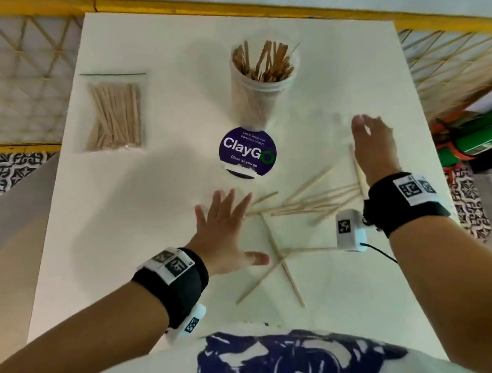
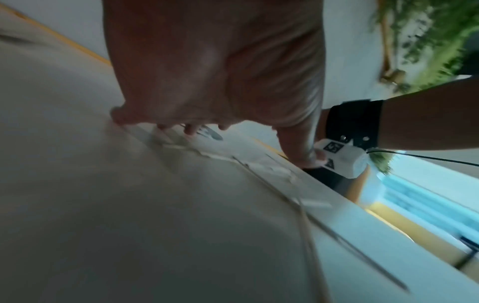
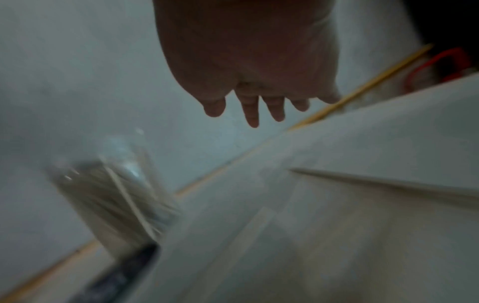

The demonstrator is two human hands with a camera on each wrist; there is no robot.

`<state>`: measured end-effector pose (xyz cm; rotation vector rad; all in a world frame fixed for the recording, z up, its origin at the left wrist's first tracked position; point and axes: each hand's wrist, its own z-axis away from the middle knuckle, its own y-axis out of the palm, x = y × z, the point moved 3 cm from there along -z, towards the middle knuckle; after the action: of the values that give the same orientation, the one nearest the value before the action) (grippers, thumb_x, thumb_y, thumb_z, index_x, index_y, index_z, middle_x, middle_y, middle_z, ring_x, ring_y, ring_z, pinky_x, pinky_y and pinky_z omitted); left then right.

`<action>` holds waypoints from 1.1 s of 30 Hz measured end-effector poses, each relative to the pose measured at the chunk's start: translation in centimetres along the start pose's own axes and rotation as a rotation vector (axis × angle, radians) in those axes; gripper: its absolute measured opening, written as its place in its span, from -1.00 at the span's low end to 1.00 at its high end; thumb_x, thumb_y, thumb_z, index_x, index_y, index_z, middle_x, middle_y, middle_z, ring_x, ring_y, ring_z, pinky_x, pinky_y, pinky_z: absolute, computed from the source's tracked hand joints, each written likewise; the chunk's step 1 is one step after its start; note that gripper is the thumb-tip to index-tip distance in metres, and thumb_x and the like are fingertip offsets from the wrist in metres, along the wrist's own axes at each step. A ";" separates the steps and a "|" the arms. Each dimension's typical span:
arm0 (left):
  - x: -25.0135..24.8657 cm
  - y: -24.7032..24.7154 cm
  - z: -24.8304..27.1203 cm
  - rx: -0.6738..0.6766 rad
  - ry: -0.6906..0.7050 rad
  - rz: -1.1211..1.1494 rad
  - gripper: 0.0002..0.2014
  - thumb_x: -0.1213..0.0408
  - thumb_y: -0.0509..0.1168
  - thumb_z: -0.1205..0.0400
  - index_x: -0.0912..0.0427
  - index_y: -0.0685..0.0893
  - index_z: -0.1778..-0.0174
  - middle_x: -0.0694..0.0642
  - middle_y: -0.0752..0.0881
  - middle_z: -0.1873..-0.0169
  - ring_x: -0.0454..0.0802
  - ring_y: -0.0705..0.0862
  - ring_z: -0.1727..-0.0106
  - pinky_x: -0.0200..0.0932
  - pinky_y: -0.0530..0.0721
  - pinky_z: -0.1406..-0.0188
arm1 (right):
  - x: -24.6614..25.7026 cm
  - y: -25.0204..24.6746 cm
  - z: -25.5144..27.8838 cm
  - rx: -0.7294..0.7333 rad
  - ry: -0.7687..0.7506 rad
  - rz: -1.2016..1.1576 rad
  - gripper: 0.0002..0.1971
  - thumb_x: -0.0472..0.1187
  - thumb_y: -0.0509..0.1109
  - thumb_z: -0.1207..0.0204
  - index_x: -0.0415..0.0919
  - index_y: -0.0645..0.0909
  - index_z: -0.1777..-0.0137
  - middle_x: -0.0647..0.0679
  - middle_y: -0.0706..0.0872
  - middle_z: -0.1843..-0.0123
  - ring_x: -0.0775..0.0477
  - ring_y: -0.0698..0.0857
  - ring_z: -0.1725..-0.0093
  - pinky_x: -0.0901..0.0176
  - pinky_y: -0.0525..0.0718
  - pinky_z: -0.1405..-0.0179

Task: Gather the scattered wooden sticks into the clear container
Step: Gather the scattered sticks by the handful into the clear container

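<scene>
A clear container (image 1: 261, 91) with several brown wooden sticks stands upright at the table's far middle; it shows blurred in the right wrist view as the container (image 3: 114, 194). Several pale scattered sticks (image 1: 305, 202) lie on the white table between my hands, with a few more sticks (image 1: 282, 262) nearer me. My left hand (image 1: 227, 222) is spread flat with straight fingers just left of the pile, holding nothing. My right hand (image 1: 372, 139) hovers right of the container and beyond the pile, blurred, with straight fingers (image 3: 252, 110) and nothing in them.
A zip bag of pale sticks (image 1: 115, 115) lies at the far left of the white table (image 1: 133, 215). A round purple sticker (image 1: 246, 152) sits in front of the container. Bamboo lattice lies beyond the table's edges, and green and orange objects (image 1: 486, 132) at the right.
</scene>
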<state>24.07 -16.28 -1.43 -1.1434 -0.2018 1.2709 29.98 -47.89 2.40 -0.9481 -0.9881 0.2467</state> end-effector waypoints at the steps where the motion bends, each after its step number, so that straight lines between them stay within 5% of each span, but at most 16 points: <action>1: -0.6 1.3 0.6 0.035 0.026 -0.065 0.30 -0.50 0.31 -0.22 -0.13 -0.49 -0.57 0.13 -0.46 -0.61 0.23 -0.52 -0.59 0.46 -0.36 -0.51 | -3.3 0.5 1.0 0.087 0.049 0.138 -0.40 0.02 -0.13 -0.63 -0.27 0.37 -0.56 -0.33 0.36 -0.60 -0.38 0.28 -0.60 -0.42 0.22 -0.57; 4: -2.0 3.9 1.6 0.029 0.080 -0.145 0.44 -0.45 0.42 -0.14 -0.11 -0.63 -0.49 0.18 -0.60 -0.54 0.29 -0.62 -0.52 0.51 -0.48 -0.41 | -7.1 3.0 3.5 0.258 0.139 0.228 -0.38 0.15 -0.08 -0.70 -0.12 0.09 -0.69 -0.20 0.01 -0.74 -0.29 -0.05 -0.71 -0.45 -0.18 -0.62; 6: -2.5 4.8 1.4 -0.023 0.051 -0.138 0.43 -0.43 0.43 -0.14 -0.12 -0.62 -0.50 0.18 -0.54 -0.57 0.29 -0.57 -0.55 0.52 -0.42 -0.44 | -5.9 5.0 4.8 0.361 -0.028 0.320 -0.33 0.26 -0.13 -0.63 0.01 0.04 -0.69 -0.07 -0.14 -0.76 -0.21 -0.25 -0.72 -0.45 -0.33 -0.59; 11: -3.5 4.1 -0.9 -0.151 -0.082 -0.095 0.28 -0.45 0.29 -0.29 0.01 -0.48 -0.59 0.15 -0.29 -0.67 0.25 -0.36 -0.65 0.42 -0.34 -0.54 | -2.5 7.7 9.4 0.543 -0.314 0.408 -0.33 0.16 0.06 -0.67 0.03 -0.05 -0.71 0.01 -0.19 -0.76 -0.28 -0.32 -0.70 -0.28 -0.26 -0.63; 15: -4.0 2.0 -2.7 -0.303 -0.126 -0.141 0.09 -0.40 0.28 -0.31 0.16 0.08 -0.64 0.23 0.33 -0.46 0.30 0.28 -0.49 0.28 0.10 -0.54 | -3.2 7.2 13.7 0.543 -0.480 0.394 -0.31 0.16 0.19 -0.64 -0.05 0.10 -0.70 0.05 -0.07 -0.76 -0.13 -0.20 -0.73 -0.14 -0.10 -0.70; 18: -4.2 1.1 -2.8 -0.410 -0.073 -0.168 -0.26 -0.30 0.34 -0.34 0.13 0.52 -0.32 0.21 0.50 -0.20 0.28 0.47 -0.21 0.14 0.35 -0.24 | -4.6 4.8 14.9 0.549 -0.520 0.440 -0.06 0.27 0.46 -0.39 0.09 0.07 -0.69 0.08 -0.08 -0.76 -0.07 -0.20 -0.73 -0.13 -0.11 -0.65; 23: -4.1 1.2 -1.8 -0.465 -0.080 -0.138 -0.51 -0.18 0.37 -0.42 0.10 0.67 -0.10 0.14 0.54 -0.17 0.25 0.47 -0.25 0.13 0.32 -0.27 | -7.9 1.0 13.1 0.471 -0.509 0.525 0.18 0.28 0.56 -0.23 0.09 -0.12 -0.71 0.00 -0.24 -0.76 -0.15 -0.33 -0.71 -0.23 -0.29 -0.63; 27: -2.3 2.3 1.7 -0.370 -0.297 -0.074 -0.36 -0.12 0.32 -0.52 0.13 0.41 -0.45 0.25 0.29 -0.53 0.33 0.12 -0.61 0.39 0.01 -0.52 | -9.7 0.7 12.5 0.517 -0.458 0.569 0.12 0.31 0.42 -0.38 -0.03 -0.24 -0.70 -0.14 -0.37 -0.73 -0.23 -0.39 -0.69 -0.29 -0.29 -0.66; 30: -1.8 3.8 6.0 -0.327 -0.378 -0.136 -0.42 0.02 0.39 -0.50 0.18 0.47 -0.41 0.29 0.39 -0.42 0.38 0.35 -0.42 0.30 0.36 -0.33 | -9.7 1.2 14.2 0.453 -0.506 0.566 0.03 0.31 0.47 -0.33 -0.01 0.03 -0.70 -0.16 -0.08 -0.75 -0.27 -0.09 -0.71 -0.25 0.04 -0.64; 33: -1.4 4.9 8.2 -0.398 -0.298 -0.131 -0.67 0.29 0.38 -0.52 0.26 0.63 -0.20 0.33 0.55 -0.08 0.41 0.56 -0.05 0.24 0.62 0.06 | -8.8 1.7 15.1 0.335 -0.518 0.519 -0.24 0.23 0.51 -0.35 0.00 0.41 -0.52 -0.10 0.37 -0.50 -0.25 0.31 -0.47 -0.15 0.33 -0.43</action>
<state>14.85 -13.48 -0.57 -1.2450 -0.7678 1.3133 13.41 -43.38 -1.05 -0.8302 -1.1054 1.1034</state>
